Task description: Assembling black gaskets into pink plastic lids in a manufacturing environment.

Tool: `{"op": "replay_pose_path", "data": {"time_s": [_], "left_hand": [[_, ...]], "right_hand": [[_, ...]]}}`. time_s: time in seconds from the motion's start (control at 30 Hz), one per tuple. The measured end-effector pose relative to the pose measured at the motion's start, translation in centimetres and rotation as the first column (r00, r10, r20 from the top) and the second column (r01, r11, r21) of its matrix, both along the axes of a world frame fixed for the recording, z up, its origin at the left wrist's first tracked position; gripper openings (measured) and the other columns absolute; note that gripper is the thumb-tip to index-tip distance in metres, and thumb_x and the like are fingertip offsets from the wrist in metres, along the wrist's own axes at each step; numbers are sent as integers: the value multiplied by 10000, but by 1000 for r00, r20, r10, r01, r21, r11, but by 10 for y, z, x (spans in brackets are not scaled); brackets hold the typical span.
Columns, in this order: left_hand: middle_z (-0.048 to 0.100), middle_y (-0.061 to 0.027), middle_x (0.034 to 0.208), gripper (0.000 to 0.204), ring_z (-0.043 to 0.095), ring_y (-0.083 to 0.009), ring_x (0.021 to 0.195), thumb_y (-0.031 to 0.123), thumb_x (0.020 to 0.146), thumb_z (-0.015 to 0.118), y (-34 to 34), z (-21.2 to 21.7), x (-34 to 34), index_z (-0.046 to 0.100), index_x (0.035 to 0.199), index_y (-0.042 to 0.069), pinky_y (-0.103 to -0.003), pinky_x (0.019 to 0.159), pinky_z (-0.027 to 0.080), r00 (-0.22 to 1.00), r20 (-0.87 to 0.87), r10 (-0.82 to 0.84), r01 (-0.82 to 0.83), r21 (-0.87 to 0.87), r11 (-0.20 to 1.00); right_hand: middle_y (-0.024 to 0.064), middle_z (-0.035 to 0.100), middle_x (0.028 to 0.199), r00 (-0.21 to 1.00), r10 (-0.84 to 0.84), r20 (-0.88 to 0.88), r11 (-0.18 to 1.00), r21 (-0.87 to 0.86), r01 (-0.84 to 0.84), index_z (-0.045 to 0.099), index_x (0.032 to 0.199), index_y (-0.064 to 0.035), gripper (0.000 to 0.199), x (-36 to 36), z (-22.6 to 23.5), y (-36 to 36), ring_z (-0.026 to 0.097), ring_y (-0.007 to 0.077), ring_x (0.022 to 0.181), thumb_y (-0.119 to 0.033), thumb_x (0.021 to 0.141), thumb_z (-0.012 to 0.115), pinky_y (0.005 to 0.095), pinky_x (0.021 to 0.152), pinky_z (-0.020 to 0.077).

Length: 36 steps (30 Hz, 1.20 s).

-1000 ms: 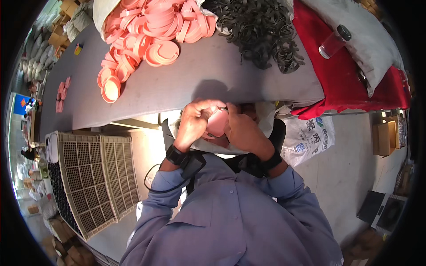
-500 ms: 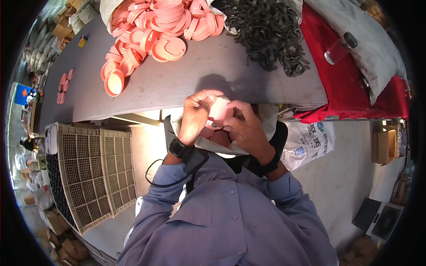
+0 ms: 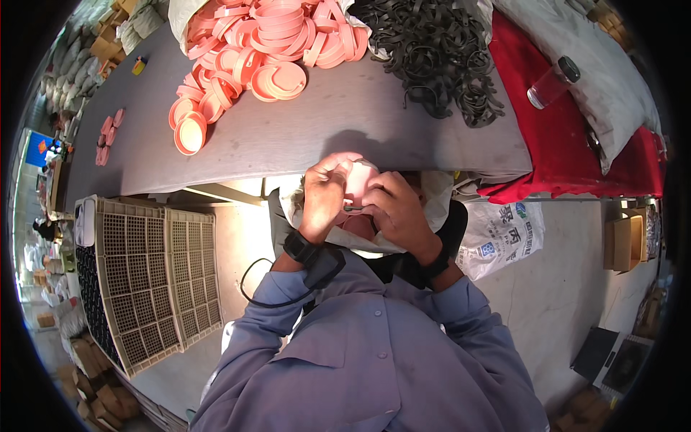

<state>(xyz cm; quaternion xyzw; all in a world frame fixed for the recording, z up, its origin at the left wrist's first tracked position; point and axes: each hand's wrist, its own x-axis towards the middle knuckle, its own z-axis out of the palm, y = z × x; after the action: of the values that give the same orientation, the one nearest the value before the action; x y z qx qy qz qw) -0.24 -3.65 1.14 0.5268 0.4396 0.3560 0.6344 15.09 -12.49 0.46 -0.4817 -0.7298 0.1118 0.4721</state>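
Pink piece [image 3: 360, 181]: one, near centre toward 12 o'clock, above a white bag [image 3: 437, 200]; your left hand [image 3: 324, 196] pinches its left side, your right hand's [image 3: 403, 214] bent fingers its right. Pink round parts [image 3: 277, 81]: one heap, uncountable, 11 o'clock. Black bands [image 3: 439, 61]: one heap, uncountable, 1 o'clock. Bottle [image 3: 553, 83]: one, 2 o'clock. Surface: grey-covered table [image 3: 288, 137]. Floor: beige crates [image 3: 165, 266], 8 o'clock. Held piece: pale, brightly lit, partly finger-covered.
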Motion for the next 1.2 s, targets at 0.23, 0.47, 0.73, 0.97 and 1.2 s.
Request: {"op": "replay_pose_path", "data": {"time_s": [0.23, 0.47, 0.73, 0.97, 1.2], "left_hand": [[688, -8, 919, 222, 565, -35, 661, 129, 1090, 529, -20, -20, -6, 728, 1152, 51, -205, 495, 501, 989, 29, 143, -145, 56, 988], [695, -35, 945, 219, 614, -68, 765, 136, 1087, 546, -35, -25, -15, 720, 1169, 33, -224, 543, 522, 980, 93, 175, -181, 66, 981], [719, -98, 1139, 253, 649, -141, 1014, 95, 1039, 581, -37, -33, -20, 687, 1228, -36, -294, 939, 516, 986, -34, 164, -151, 242, 959], [675, -89, 1184, 321, 647, -163, 1055, 41, 937, 674, -40, -42, -37, 623, 1252, 6, -311, 939, 539, 996, 38, 76, -82, 216, 973], [623, -66, 1320, 555, 553, -214, 1302, -88, 875, 547, -47, -86, -32, 558, 1421, 12, -321, 1101, 438, 974, -197, -115, 166, 264, 950]], "right_hand": [[78, 585, 977, 991, 28, 128, 998, -53, -22, 637, 877, -71, 167, 4, -9, 5, 585, 316, 898, -112, 754, 742, 417, 753, 511], [88, 561, 944, 994, 101, 37, 995, -19, -101, 612, 815, -77, 269, -1, -5, 4, 561, 316, 851, -190, 681, 816, 423, 722, 493], [103, 594, 1096, 996, 77, 35, 997, -16, -77, 633, 921, -69, 315, 5, -16, 9, 583, 322, 888, -128, 700, 850, 404, 784, 521], [195, 597, 1254, 913, -76, -401, 883, -452, -125, 519, 1341, -11, 694, -16, -50, -8, 628, 399, 997, -92, 729, 838, 439, 890, 519], [235, 616, 1253, 981, -43, 191, 827, -544, 142, 458, 1432, 36, 743, -36, -59, -37, 608, 418, 1152, -53, 752, 746, 470, 968, 506]]}}
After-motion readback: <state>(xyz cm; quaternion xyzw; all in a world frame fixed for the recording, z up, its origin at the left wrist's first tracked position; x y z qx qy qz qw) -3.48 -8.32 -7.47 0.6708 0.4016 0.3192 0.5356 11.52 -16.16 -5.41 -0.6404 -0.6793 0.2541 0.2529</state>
